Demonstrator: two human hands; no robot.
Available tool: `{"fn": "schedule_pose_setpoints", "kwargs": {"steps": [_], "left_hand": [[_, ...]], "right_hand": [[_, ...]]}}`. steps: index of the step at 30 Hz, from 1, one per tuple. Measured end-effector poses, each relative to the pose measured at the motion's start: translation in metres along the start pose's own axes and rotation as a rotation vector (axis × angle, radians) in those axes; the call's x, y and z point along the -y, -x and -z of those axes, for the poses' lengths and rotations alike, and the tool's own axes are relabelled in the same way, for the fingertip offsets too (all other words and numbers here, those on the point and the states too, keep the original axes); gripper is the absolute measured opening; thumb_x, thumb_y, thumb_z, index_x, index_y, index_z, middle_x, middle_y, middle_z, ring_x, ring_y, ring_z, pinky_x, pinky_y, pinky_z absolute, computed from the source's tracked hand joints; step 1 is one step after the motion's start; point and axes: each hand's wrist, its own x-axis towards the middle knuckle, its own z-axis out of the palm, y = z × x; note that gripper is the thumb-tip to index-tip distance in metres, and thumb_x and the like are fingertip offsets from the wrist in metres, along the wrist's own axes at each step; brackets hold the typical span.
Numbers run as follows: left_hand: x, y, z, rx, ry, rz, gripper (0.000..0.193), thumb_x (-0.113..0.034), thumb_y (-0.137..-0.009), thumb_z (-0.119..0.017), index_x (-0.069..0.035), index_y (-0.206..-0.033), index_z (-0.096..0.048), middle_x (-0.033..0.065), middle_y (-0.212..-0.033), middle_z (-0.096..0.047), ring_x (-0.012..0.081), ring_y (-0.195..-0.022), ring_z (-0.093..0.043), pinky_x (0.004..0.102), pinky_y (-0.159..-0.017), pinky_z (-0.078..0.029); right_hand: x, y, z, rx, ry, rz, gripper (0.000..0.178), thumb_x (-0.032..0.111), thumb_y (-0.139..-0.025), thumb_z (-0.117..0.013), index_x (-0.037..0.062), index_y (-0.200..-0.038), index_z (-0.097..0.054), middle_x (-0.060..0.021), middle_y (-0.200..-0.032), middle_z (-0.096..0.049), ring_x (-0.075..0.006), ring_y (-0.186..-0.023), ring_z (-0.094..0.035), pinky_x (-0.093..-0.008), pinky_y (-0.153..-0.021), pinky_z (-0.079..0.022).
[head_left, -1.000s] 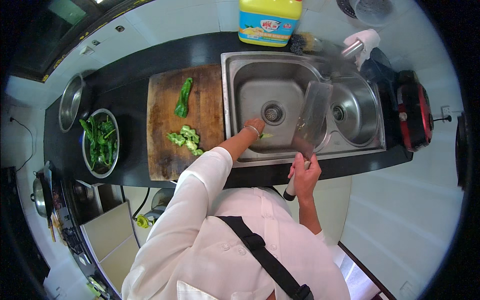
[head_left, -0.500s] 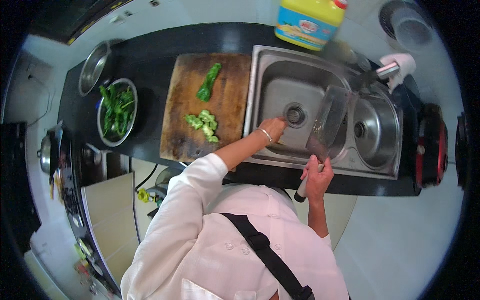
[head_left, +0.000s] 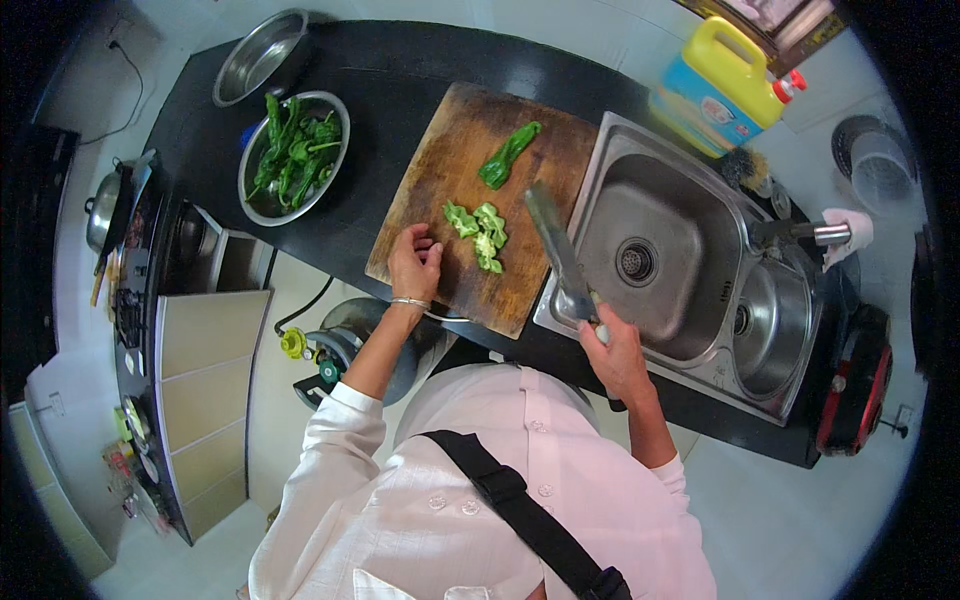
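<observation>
Left hand [head_left: 414, 268] shifted from sink [head_left: 655, 215] to near-left edge of cutting board [head_left: 428, 190]; cleaver [head_left: 562, 250] swung left to board's right edge, beside sink. Cleaver handle clamped in fingers of right hand [head_left: 616, 355]. Left fingers curled; whether anything is pinched cannot be told. Cut green pepper pieces [head_left: 489, 222] scattered mid-board, whole pepper [head_left: 510, 156] laid beyond. Green peppers [head_left: 294, 155] heaped in steel bowl [head_left: 272, 217], left on tabletop [head_left: 390, 65].

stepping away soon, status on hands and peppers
Right hand gripping broad metal cleaver. Left hand at brown wooden board, nothing visibly held. Chopped light green pepper pieces on board; long dark green pepper lying beyond.
</observation>
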Motion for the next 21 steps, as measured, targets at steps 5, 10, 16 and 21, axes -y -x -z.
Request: {"fn": "schedule_pose_setpoints", "kwargs": {"steps": [5, 10, 16, 21], "left_hand": [[0.016, -0.009, -0.008, 0.034, 0.248, 0.045, 0.045, -0.003, -0.083, -0.062, 0.000, -0.125, -0.048, 0.0153, -0.116, -0.054, 0.0221, -0.101, -0.058, 0.0312, -0.081, -0.051], [-0.027, 0.005, 0.001, 0.003, -0.214, -0.400, 0.054, -0.022, -0.071, -0.074, -0.005, -0.117, -0.051, 0.0192, -0.114, -0.048, 0.0373, -0.105, -0.045, 0.0442, -0.090, -0.037], [-0.023, 0.016, -0.018, 0.138, -0.357, -0.600, 0.044, -0.036, -0.068, -0.077, -0.012, -0.102, -0.061, 0.0172, -0.113, -0.047, 0.0364, -0.103, -0.045, 0.0459, -0.086, -0.037], [-0.004, 0.020, -0.009, 0.232, -0.364, -0.629, 0.031, -0.029, -0.068, -0.076, -0.009, -0.089, -0.063, 0.0147, -0.108, -0.050, 0.0343, -0.103, -0.045, 0.0441, -0.081, -0.037]], "right_hand": [[0.026, 0.003, -0.017, 0.138, 0.104, -0.055, 0.022, 0.017, -0.087, -0.056, -0.0038, -0.094, -0.051, -0.0296, -0.076, -0.055, -0.0465, -0.075, -0.054, -0.0463, -0.065, -0.043], [0.024, 0.006, -0.029, 0.106, 0.090, -0.145, 0.023, 0.018, -0.087, -0.056, -0.0032, -0.096, -0.051, -0.0287, -0.076, -0.057, -0.0451, -0.074, -0.056, -0.0467, -0.065, -0.043], [0.017, 0.006, -0.038, 0.006, 0.003, -0.164, 0.023, 0.017, -0.088, -0.056, -0.0026, -0.099, -0.053, -0.0274, -0.079, -0.058, -0.0443, -0.075, -0.057, -0.0456, -0.067, -0.044], [0.012, 0.002, -0.041, 0.007, -0.008, -0.187, 0.026, 0.018, -0.087, -0.057, -0.0027, -0.102, -0.054, -0.0279, -0.081, -0.058, -0.0447, -0.078, -0.058, -0.0451, -0.068, -0.045]]}}
